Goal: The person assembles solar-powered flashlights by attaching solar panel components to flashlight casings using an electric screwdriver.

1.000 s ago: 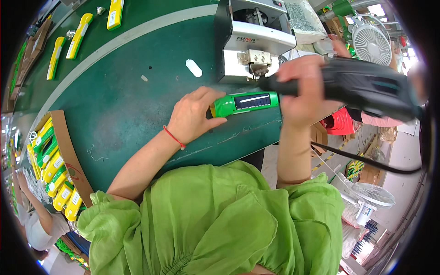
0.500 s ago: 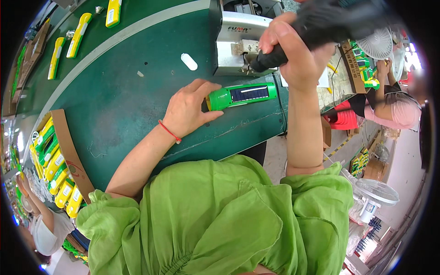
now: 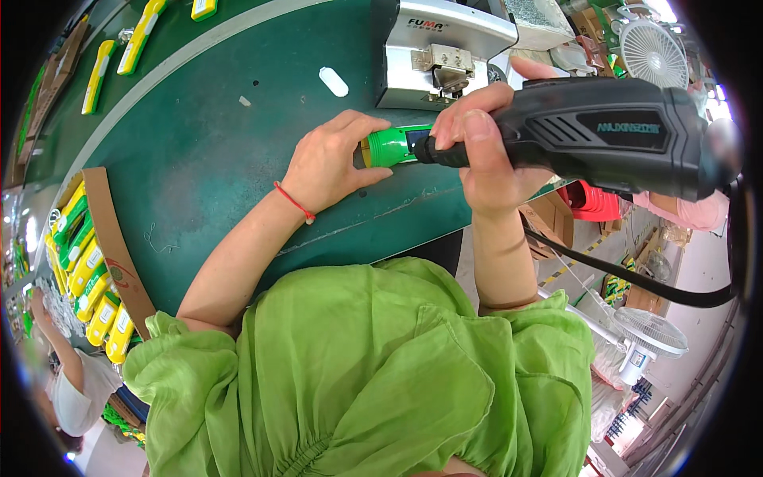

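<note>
My left hand [image 3: 327,163] grips one end of a green solar flashlight [image 3: 388,148] lying on the green table, thumb on the near side and fingers on the far side. My right hand [image 3: 497,167] is closed around the front of a black electric screwdriver [image 3: 596,131], which is held nearly level with its tip pointing left. The tip is over the flashlight's dark solar panel; whether it touches cannot be made out. The screwdriver and right hand hide the flashlight's right end.
Behind stands a silver metal machine [image 3: 404,60]. A white oval piece [image 3: 334,82] lies beside it. At the left, a cardboard box [image 3: 119,246] holds several yellow-and-green flashlights. More yellow ones [image 3: 97,77] lie at the far left. A black cable [image 3: 636,278] hangs at the right.
My right hand has brought the screwdriver from beside the machine down and left, over the flashlight. My left hand keeps its grip on the flashlight.
</note>
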`<move>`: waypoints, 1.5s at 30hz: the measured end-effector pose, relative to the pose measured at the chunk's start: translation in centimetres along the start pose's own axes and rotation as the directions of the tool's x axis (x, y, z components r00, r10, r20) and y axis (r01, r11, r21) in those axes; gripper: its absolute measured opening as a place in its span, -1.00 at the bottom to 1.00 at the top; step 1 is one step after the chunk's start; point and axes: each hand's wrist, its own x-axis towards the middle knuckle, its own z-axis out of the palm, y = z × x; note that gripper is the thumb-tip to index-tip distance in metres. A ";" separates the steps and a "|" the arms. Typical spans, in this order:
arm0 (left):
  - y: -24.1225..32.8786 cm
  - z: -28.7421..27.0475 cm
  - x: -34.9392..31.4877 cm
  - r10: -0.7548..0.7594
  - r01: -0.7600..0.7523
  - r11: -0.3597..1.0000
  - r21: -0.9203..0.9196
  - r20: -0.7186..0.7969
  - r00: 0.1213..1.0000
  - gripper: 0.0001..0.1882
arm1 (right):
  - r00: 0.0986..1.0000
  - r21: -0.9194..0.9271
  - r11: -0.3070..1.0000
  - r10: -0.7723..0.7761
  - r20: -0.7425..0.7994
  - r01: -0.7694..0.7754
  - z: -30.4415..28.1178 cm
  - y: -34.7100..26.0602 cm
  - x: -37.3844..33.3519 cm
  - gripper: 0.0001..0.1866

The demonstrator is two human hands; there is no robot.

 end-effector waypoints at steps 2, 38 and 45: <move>-0.1 0.0 0.1 -0.006 0.006 1.000 -0.007 0.004 1.000 -0.50 | 1.000 -0.028 1.000 -0.002 0.013 0.002 -0.1 0.6 -0.2 -0.42; -8.3 -16.5 1.7 -0.304 0.319 0.947 0.021 -0.246 0.920 -0.53 | 0.988 0.187 0.975 0.134 -0.077 -0.118 0.0 -1.5 1.4 -0.36; -17.6 -11.3 17.3 -0.241 0.638 0.688 0.346 -0.720 0.651 -0.28 | 0.993 -0.014 0.995 0.102 -0.067 -0.103 -0.3 0.6 0.4 -0.36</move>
